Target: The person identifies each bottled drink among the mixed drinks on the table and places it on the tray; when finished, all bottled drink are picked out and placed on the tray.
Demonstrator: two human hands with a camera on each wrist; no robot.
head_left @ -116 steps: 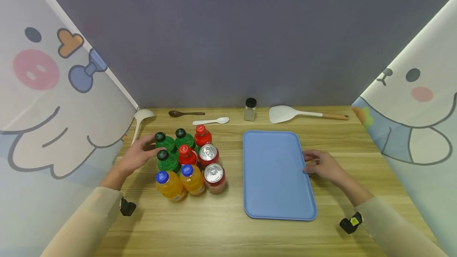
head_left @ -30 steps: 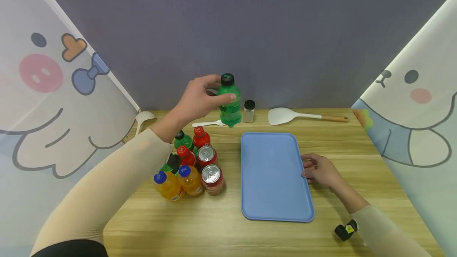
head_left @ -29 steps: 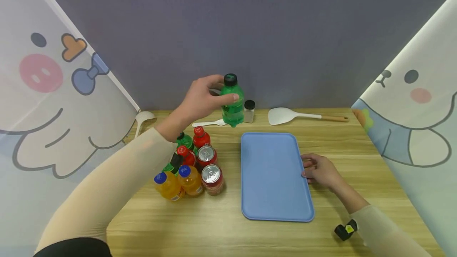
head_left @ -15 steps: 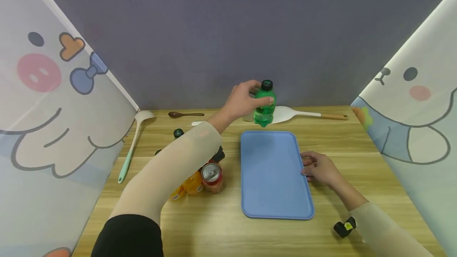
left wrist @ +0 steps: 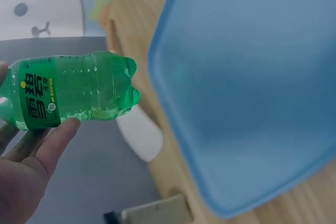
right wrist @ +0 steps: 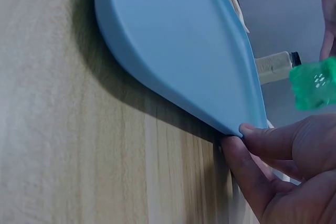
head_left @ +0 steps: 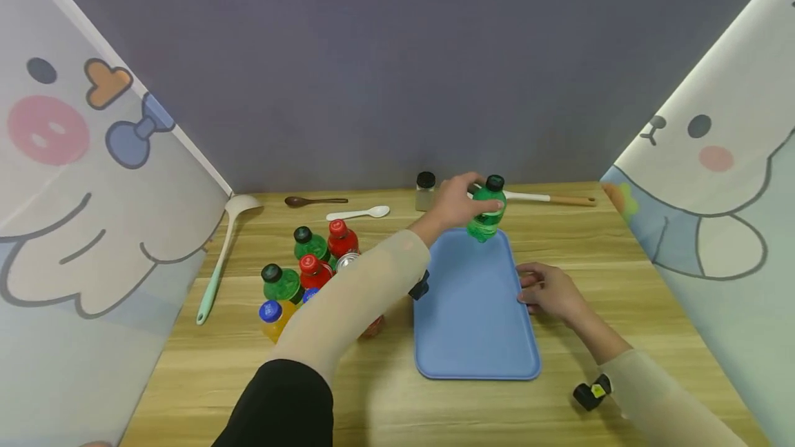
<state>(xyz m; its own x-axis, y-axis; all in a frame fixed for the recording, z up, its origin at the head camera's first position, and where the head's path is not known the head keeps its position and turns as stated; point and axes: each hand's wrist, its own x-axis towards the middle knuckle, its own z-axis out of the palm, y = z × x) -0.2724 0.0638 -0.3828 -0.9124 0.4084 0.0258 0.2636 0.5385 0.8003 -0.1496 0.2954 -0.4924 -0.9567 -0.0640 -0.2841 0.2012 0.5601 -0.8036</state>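
Wooden desk (head_left: 385,392) and grey backdrop frame our green soda bottle (head_left: 486,216), upright, cap up, long axis vertical, just above the far right corner of the blue tray (head_left: 468,323). Our left hand (head_left: 456,204) grasps it by the neck and shoulder. Our right hand (head_left: 549,292) pinches the tray's right rim. Behind stand a spice jar (head_left: 425,190) and white rice paddle (head_left: 534,196); bottles and cans (head_left: 307,271) cluster left.

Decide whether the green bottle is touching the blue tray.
Apart. In the left wrist view the green bottle, held by the left hand, has its base clear of the tray rim, with grey wall showing between them.
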